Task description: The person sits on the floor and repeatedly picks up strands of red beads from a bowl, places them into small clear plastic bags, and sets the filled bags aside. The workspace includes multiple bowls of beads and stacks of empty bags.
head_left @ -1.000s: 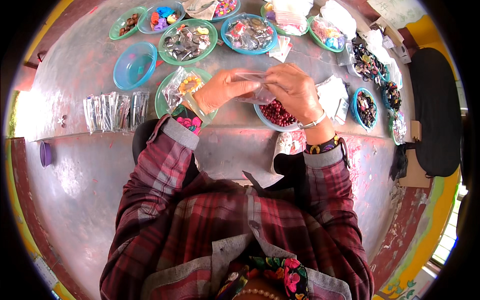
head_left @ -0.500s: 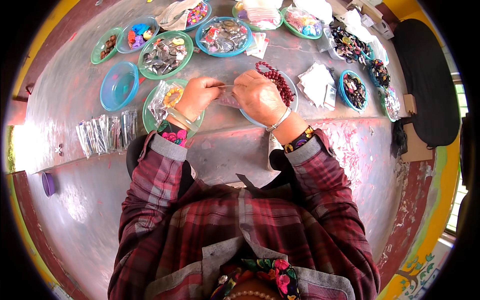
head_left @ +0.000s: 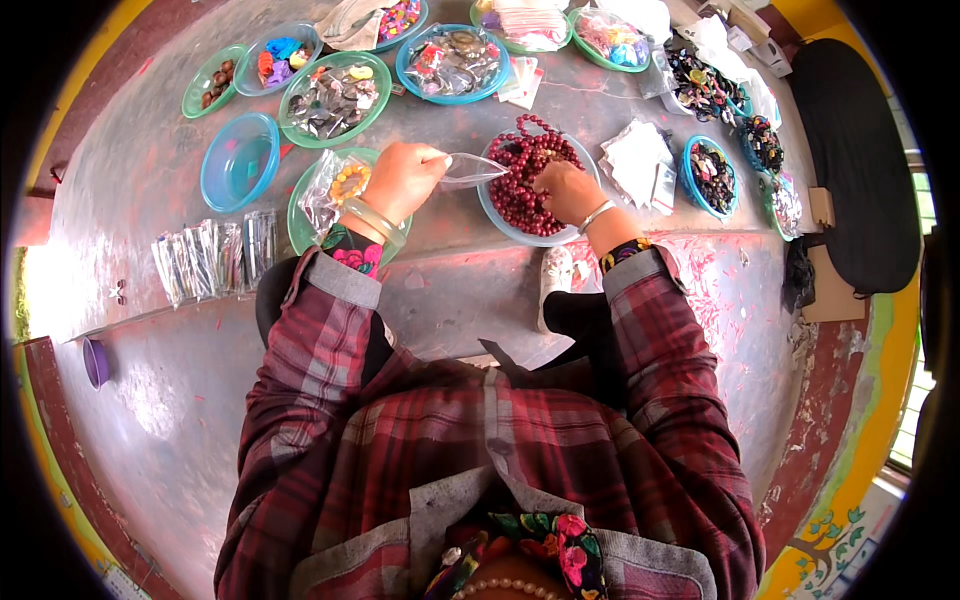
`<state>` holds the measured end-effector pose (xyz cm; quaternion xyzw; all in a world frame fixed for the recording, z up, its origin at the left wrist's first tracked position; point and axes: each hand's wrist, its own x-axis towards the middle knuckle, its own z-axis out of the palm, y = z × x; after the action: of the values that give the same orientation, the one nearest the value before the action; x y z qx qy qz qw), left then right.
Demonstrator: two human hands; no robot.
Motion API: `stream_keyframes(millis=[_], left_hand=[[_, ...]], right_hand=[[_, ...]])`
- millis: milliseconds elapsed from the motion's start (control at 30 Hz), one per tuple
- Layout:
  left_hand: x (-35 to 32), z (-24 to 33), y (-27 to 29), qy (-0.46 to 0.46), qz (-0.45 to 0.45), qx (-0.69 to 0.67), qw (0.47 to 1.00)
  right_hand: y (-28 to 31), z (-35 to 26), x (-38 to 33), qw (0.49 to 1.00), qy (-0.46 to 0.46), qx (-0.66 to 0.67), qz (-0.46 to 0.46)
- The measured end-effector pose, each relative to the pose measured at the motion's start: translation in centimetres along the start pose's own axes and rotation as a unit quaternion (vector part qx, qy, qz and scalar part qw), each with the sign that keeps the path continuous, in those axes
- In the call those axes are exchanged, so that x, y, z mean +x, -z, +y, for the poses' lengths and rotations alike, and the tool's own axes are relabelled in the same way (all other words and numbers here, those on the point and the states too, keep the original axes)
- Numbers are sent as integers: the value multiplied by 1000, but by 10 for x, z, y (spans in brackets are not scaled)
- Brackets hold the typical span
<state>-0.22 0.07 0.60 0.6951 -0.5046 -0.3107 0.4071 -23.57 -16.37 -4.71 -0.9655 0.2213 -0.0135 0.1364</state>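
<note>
A small clear plastic bag [head_left: 470, 170] is being held just above the middle of the frame, slightly left of centre, its open end pointing right toward a blue bowl [head_left: 500, 218] heaped with dark red beads [head_left: 530, 175]. The left hand [head_left: 400, 180] is pinching the bag's left edge between closed fingers. The right hand [head_left: 568, 190] is reaching down into the red beads at the bowl's right side, its fingers curled among them; whether they are gripping a bead I cannot tell, as the fingertips are hidden.

Just left of the left hand a green bowl [head_left: 300, 225] is holding a clear packet with yellowish beads [head_left: 345, 185]. Further left, an empty-looking blue bowl [head_left: 238, 160] is sitting near the upper left, and below it a row of small clear packets [head_left: 215, 255] is lying along the edge of the grey table [head_left: 130, 200].

Across the top of the frame, more green and blue bowls are standing in a row, one green bowl of greyish pieces [head_left: 332, 95] and one blue bowl of mixed items [head_left: 452, 62] among them. To the right of the bead bowl a pile of white squares [head_left: 635, 160] is lying, with bowls of dark beads [head_left: 712, 175] beyond it at the upper right.
</note>
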Motion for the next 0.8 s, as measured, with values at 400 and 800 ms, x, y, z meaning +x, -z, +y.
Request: stream_keyframes(millis=[400, 800], left_hand=[[0, 1, 1, -7, -6, -9, 1000], [3, -6, -10, -38, -16, 56, 998]], right_hand=[[-40, -10, -11, 975, -4, -178, -132], [113, -36, -12, 971, -69, 214, 80]])
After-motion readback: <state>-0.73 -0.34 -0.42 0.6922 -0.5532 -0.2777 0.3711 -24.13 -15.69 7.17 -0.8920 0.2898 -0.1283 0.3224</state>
